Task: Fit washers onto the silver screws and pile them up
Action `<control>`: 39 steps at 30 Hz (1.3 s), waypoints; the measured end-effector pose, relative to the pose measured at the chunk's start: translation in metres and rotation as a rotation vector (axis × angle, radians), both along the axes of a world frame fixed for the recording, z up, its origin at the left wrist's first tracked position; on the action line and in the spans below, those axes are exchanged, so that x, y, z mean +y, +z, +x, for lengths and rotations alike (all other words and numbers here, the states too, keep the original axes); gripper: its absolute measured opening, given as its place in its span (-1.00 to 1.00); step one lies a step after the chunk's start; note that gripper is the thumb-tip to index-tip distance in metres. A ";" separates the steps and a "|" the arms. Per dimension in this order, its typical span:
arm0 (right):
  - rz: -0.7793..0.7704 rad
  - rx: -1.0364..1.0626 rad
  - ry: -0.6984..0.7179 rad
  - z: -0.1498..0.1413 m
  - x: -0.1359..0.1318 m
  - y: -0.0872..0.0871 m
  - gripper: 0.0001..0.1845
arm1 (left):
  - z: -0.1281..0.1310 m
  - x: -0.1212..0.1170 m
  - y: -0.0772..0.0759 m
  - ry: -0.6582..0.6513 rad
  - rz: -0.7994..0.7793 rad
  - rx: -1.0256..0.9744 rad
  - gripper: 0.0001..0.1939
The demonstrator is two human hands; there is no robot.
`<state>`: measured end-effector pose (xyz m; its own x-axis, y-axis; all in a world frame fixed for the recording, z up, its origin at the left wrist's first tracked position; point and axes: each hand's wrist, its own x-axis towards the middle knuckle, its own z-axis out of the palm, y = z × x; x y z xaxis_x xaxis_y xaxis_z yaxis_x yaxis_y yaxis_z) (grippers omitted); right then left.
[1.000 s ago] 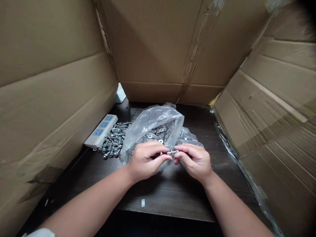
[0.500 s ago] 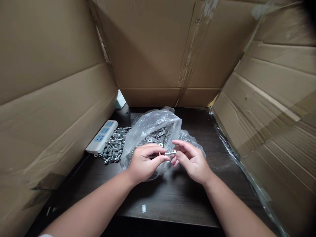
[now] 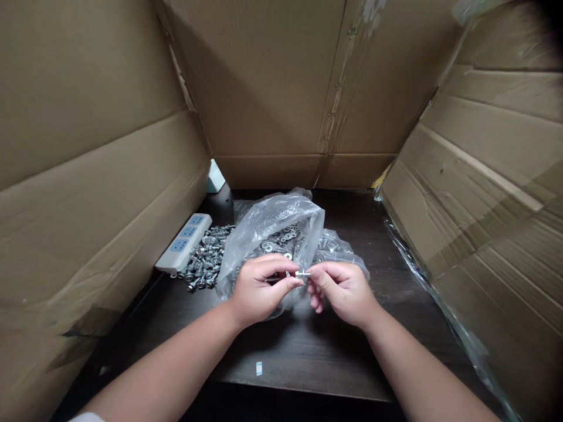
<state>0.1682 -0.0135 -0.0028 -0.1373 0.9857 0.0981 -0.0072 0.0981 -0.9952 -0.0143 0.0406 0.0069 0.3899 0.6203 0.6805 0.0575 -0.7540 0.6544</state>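
Observation:
Between my two hands a small silver bolt (image 3: 303,274) lies level above the dark table. My left hand (image 3: 263,287) pinches its left end, the thumb and forefinger pressed around it. On the right end, the thumb and fingers of my right hand (image 3: 342,292) are closed and hide the tip. Right behind the hands stands a clear plastic bag (image 3: 259,220), its mouth towards me, with loose washers (image 3: 288,234) inside. A second clear bag (image 3: 341,249) with metal parts lies to its right.
Left of the bag is a heap of bolts (image 3: 206,261), beside a white power strip (image 3: 185,243). Cardboard walls (image 3: 272,82) enclose the table (image 3: 325,357) at the back and both sides. A small white-and-blue scrap (image 3: 259,368) lies near the front edge.
My right fingers have closed in on the bolt's right end, where the thumb and forefinger were spread before. My left hand keeps its pinch in nearly the same place.

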 end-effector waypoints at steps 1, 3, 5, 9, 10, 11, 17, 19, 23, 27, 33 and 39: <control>-0.041 0.008 0.021 0.000 0.000 -0.001 -0.51 | 0.000 0.000 0.000 -0.007 0.004 0.002 -0.89; -0.103 0.059 0.044 0.001 0.001 -0.001 -0.39 | 0.001 0.000 0.000 -0.008 -0.005 0.002 -0.89; -0.115 0.112 0.026 0.001 0.002 0.000 -0.36 | 0.001 -0.001 -0.001 0.010 -0.034 0.000 -0.89; -0.023 0.149 -0.011 -0.001 0.001 0.006 -0.52 | 0.002 0.000 -0.002 0.057 -0.092 -0.015 -0.89; 0.004 0.158 -0.007 -0.002 0.000 0.007 -0.53 | 0.002 0.000 -0.002 0.061 -0.103 -0.020 -0.90; 0.025 0.165 -0.006 -0.003 0.000 0.007 -0.56 | 0.002 0.000 -0.002 0.061 -0.113 -0.021 -0.90; -0.004 0.109 -0.022 -0.003 -0.002 0.006 -0.73 | 0.001 -0.001 0.002 0.034 -0.071 0.001 -0.91; -0.043 0.098 -0.013 -0.003 -0.001 0.007 -0.72 | 0.001 -0.001 0.002 0.024 -0.030 0.005 -0.91; -0.143 0.047 -0.005 -0.004 0.000 0.004 -0.49 | 0.001 0.000 0.001 -0.009 0.011 0.017 -0.93; -0.163 0.047 -0.012 -0.003 0.002 -0.002 -0.36 | 0.002 0.000 -0.002 0.003 -0.041 0.020 -0.92; -0.027 0.100 -0.032 -0.003 0.002 0.003 -0.54 | 0.004 -0.001 0.000 0.069 -0.161 0.008 -0.92; 0.070 0.120 -0.062 -0.006 -0.002 0.003 -0.69 | 0.002 0.000 0.001 0.062 -0.194 0.001 -0.93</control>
<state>0.1622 -0.0152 -0.0001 -0.0599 0.9820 0.1790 -0.1174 0.1712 -0.9782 -0.0120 0.0410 0.0076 0.3471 0.7626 0.5459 0.1007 -0.6090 0.7867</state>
